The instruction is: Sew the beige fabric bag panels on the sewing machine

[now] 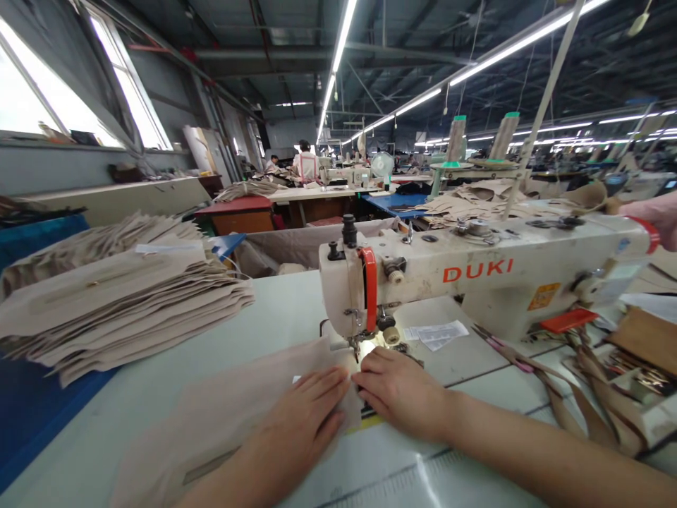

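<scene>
A beige fabric panel (238, 388) lies on the pale sewing table, its right end under the needle area of a white sewing machine (417, 275) lettered DUKI. My left hand (312, 409) rests flat on the panel, fingers stretched towards the needle. Just right of it, my right hand (396, 391) has its fingers bent and drawn together at the panel's right edge, close to the presser foot. The fingertips of both hands nearly meet. A slot-like opening (211, 466) shows in the panel, partly behind my left forearm. My right fingers hide part of the stitching spot.
A tall stack of beige fabric pieces (132, 296) stands at the left. Right of the needle lie a white paper slip (436, 334), pink-handled scissors (508, 351) and beige straps (587, 402). Thread cones (455, 141) rise behind the machine. A person's sleeve (653, 208) shows far right.
</scene>
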Motion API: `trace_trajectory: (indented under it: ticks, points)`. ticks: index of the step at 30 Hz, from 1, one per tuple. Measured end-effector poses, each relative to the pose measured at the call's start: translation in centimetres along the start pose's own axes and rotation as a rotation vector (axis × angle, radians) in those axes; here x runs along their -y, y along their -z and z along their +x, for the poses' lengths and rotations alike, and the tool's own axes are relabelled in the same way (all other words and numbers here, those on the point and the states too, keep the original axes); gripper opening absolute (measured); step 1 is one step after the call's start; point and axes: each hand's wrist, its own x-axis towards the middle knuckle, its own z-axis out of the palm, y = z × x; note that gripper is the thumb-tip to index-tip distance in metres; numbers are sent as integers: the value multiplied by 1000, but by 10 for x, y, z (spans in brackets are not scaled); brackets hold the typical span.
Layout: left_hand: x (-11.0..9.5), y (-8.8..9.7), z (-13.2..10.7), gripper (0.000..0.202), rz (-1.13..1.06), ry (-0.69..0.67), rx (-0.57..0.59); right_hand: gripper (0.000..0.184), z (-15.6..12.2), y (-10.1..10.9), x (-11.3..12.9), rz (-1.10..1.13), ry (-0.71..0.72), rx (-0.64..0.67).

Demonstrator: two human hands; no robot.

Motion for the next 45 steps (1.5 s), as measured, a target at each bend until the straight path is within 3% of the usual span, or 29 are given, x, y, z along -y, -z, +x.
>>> trace_trajectory:
  ticks: [12, 31, 42, 45]
  points:
    - [9, -9, 21, 39, -37, -21, -47, 16, 0, -10, -10, -29, -141, -42]
    - [11, -10, 22, 39, -37, -66, -106, 16, 0, -10, -10, -30, -123, -69]
    - [22, -11, 37, 38, -41, -22, -67, 17, -2, -10, -10, -10, -146, -75]
    - [22, -8, 31, 39, -60, -2, -46, 17, -4, -10, -10, 0, -142, -87]
